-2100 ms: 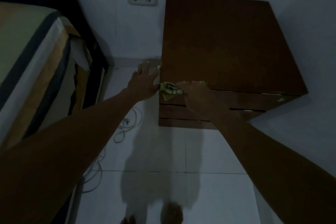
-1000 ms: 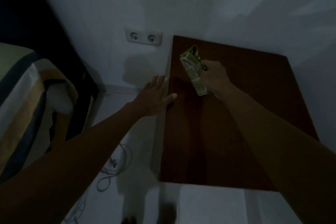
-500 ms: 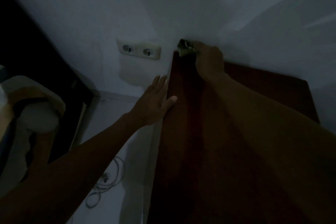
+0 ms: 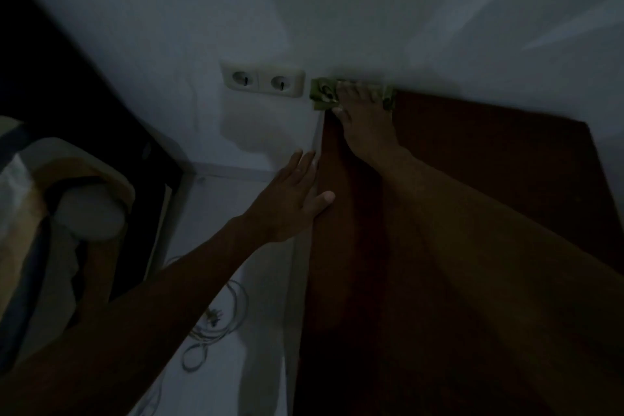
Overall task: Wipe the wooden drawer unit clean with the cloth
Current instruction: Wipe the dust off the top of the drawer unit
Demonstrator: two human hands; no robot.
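The dark brown wooden drawer unit (image 4: 489, 186) stands against the white wall, seen from above in dim light. A green patterned cloth (image 4: 322, 97) lies flat at the unit's far left corner, against the wall. My right hand (image 4: 363, 121) presses flat on the cloth, fingers spread toward the wall. My left hand (image 4: 292, 199) rests open against the unit's left edge, fingers apart, holding nothing.
A double wall socket (image 4: 262, 82) sits just left of the cloth. A coiled white cable (image 4: 216, 317) lies on the pale floor beside the unit. A bed with striped bedding (image 4: 50, 233) and a dark frame fills the left side.
My right hand carried the cloth from the unit's front edge across the top to the far left corner and now flattens it there. My left hand stayed on the left side.
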